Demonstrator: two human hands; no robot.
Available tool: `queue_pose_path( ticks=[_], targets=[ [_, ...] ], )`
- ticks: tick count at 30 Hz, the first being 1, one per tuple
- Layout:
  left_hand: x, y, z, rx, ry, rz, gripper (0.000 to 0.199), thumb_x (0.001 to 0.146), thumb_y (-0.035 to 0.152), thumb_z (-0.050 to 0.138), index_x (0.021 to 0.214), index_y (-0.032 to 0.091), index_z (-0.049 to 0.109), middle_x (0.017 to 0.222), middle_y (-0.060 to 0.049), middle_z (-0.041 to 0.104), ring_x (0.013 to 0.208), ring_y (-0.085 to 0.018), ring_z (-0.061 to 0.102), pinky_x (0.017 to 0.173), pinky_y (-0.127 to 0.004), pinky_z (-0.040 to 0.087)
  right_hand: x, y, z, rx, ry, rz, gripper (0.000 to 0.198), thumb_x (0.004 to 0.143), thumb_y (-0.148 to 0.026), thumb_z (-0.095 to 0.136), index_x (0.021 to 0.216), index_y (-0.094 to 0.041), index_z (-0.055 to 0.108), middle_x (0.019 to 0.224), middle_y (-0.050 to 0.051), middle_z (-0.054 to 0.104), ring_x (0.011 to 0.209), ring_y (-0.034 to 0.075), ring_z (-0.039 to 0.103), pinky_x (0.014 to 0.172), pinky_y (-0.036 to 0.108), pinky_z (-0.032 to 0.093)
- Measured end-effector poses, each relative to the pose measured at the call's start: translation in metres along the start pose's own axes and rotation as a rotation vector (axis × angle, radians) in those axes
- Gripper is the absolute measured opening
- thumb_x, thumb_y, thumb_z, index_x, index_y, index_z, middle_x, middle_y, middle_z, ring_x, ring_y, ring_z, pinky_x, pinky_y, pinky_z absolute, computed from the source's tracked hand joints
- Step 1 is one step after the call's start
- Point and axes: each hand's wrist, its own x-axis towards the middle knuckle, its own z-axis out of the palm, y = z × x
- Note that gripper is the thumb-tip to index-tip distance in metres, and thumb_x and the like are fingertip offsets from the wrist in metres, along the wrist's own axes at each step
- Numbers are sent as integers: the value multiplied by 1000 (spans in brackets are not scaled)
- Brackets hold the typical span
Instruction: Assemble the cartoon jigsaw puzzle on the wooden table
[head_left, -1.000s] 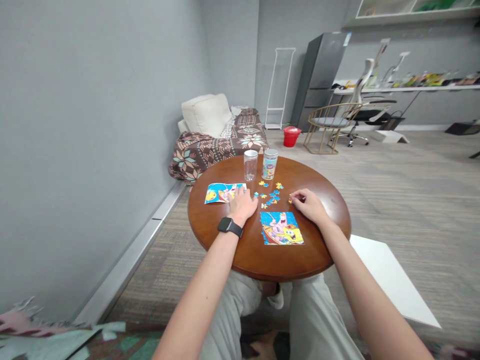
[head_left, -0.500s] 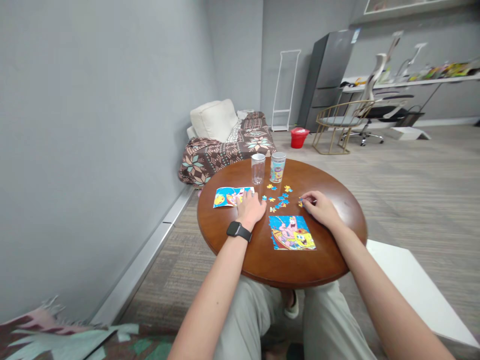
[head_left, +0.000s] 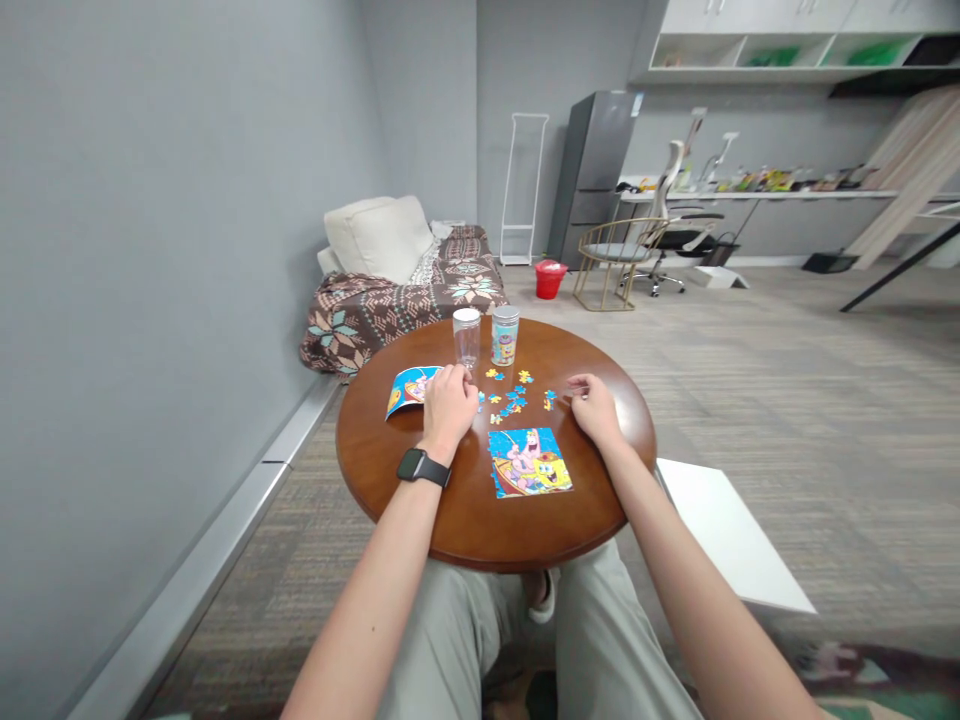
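My left hand (head_left: 448,408), with a black watch on its wrist, is curled over the right end of a glossy cartoon picture sheet (head_left: 407,389). Its fingers look closed on the sheet, which bows up off the wood; the fingertips are partly hidden. Just right of that hand lie several small blue and yellow jigsaw pieces (head_left: 516,400). My right hand (head_left: 596,408) has its fingers apart and nothing in them, beside a separate piece (head_left: 550,400). Nearest me lies a joined cartoon puzzle (head_left: 529,463), with uneven left edges.
Toward the back of the round brown table (head_left: 472,535) stand a clear jar (head_left: 466,340) and a cartoon-printed jar (head_left: 505,338), both lidded. Beyond are a covered sofa (head_left: 420,300), a red bucket (head_left: 550,281) and a gold-framed chair (head_left: 616,255). A white panel (head_left: 727,525) is at right.
My right hand has let go of the jigsaw piece and drawn back slightly. My left hand has curled and shifted a little right; the sheet now bows. The camera view has turned right.
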Motion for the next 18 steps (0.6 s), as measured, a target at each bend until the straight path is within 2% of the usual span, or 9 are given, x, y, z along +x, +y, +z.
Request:
queue_pose_path(
  ticks=[7,13,18],
  targets=[
    [0,-3,5,-11,-6,1,14,79,10,46,81,20,55,87,-6,64,88,-22,59,83,-34,43,-4,-9,1,-128,-230,-184,32,76,-8,51,97,-20,71,102,6,73,95,22,65,93,40,49],
    [-1,-7,5,58,-2,-49,16,80,10,45,82,20,57,88,-8,65,89,-24,60,82,-36,42,-6,-11,1,-209,-213,-240,30,76,-8,52,94,-20,74,100,8,71,95,23,64,91,39,50],
    [0,-13,0,146,-30,-143,21,79,7,43,85,19,59,94,-10,66,95,-26,59,83,-37,42,-6,-13,0,-252,-165,-177,27,77,-10,51,88,-17,75,90,10,68,83,22,63,83,37,51]
  ],
)
